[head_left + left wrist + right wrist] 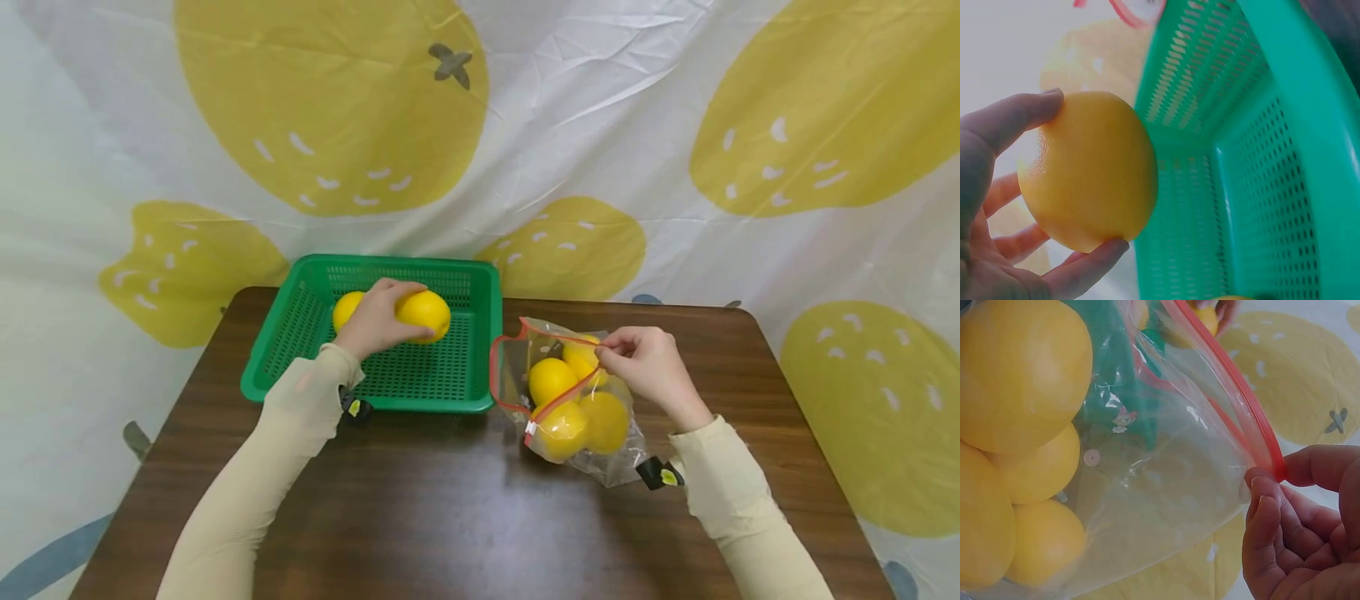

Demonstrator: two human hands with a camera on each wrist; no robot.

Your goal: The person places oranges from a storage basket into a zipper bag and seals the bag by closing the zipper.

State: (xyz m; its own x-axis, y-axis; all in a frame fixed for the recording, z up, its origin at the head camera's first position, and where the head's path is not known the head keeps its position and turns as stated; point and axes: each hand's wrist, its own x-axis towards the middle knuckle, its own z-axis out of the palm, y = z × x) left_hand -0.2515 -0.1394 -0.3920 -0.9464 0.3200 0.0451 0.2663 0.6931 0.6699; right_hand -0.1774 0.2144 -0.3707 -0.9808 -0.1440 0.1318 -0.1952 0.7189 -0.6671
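My left hand (378,317) grips a round yellow citrus fruit (424,317) over the green basket (491,350). The left wrist view shows the thumb and fingers spread around this fruit (1091,172), with the basket wall (1266,187) beside it. Another yellow fruit (346,309) sits in the basket, partly hidden by the left hand. At the right, my right hand (651,367) pinches the red-edged mouth of a clear zip bag (517,379). Its mouth gapes toward the basket, and several yellow fruits (552,382) lie inside. Thumb and fingertips (1263,512) meet at the bag's red corner.
The basket stands at the back left of a dark wooden table (450,500), with the bag close to its right side. Behind the table hangs a white cloth (555,150) printed with large yellow fruits. A white slider (532,428) sits on the bag's red zip.
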